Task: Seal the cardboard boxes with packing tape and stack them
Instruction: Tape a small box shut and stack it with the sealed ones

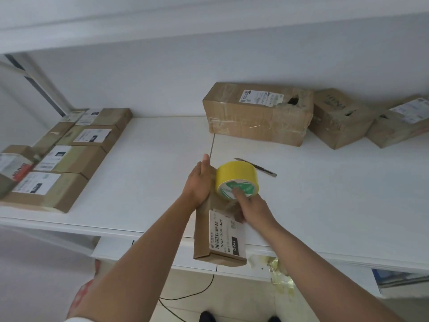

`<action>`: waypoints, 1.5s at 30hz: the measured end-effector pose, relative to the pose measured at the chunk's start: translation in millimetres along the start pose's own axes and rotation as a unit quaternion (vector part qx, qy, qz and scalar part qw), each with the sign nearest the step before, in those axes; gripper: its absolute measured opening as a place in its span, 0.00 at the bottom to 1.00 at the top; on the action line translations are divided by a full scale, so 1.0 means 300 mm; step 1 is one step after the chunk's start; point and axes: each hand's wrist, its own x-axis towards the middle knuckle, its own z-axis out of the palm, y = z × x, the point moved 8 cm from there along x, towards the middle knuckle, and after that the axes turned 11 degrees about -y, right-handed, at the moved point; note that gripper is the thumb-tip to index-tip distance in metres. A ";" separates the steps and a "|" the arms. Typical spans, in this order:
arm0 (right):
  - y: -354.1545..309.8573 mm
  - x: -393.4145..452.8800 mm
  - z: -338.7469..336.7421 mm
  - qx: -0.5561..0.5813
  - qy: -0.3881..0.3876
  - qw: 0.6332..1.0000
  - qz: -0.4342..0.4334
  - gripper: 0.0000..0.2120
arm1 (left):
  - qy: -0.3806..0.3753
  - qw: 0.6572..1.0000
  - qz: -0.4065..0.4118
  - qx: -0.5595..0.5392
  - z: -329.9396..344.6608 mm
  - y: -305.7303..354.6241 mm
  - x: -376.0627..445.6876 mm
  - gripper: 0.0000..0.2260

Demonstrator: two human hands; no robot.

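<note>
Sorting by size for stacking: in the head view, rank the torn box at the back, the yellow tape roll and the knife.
1. torn box, largest, despite being farthest
2. yellow tape roll
3. knife, thin, partly hidden behind the roll

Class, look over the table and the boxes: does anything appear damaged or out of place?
Yes. The large box at the back has a ragged hole torn in its top, right of its label. Crumpled tape scraps hang off the table's front edge.

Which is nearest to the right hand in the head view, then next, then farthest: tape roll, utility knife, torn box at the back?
1. Tape roll: held by the right hand.
2. Utility knife: just beyond the roll, on the table.
3. Torn box: against the back wall.
</note>
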 end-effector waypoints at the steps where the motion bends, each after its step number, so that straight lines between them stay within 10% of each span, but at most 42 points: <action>1: -0.015 -0.002 -0.001 -0.029 0.007 1.000 -0.007 0.29 | 0.013 1.000 0.013 -0.011 -0.013 -0.011 0.001 0.29; 8: -0.179 -0.065 -0.091 -0.262 0.095 0.959 -0.057 0.21 | -0.003 0.986 0.167 0.006 -0.017 -0.032 -0.068 0.30; 15: -0.197 -0.044 -0.117 -0.387 0.108 0.915 -0.034 0.21 | -0.184 0.955 0.205 0.114 0.062 -0.126 -0.049 0.45; 21: -0.198 -0.021 -0.074 -0.459 0.100 0.882 -0.046 0.20 | -0.130 0.951 0.150 0.238 0.073 -0.167 0.023 0.48; 37: -0.109 -0.027 -0.132 -0.126 0.104 0.984 -0.068 0.17 | -0.138 0.945 0.097 0.282 0.116 -0.102 0.014 0.56; 45: -0.106 -0.051 -0.290 -0.250 0.137 0.958 -0.043 0.13 | -0.111 0.948 0.065 0.291 0.096 -0.107 0.005 0.56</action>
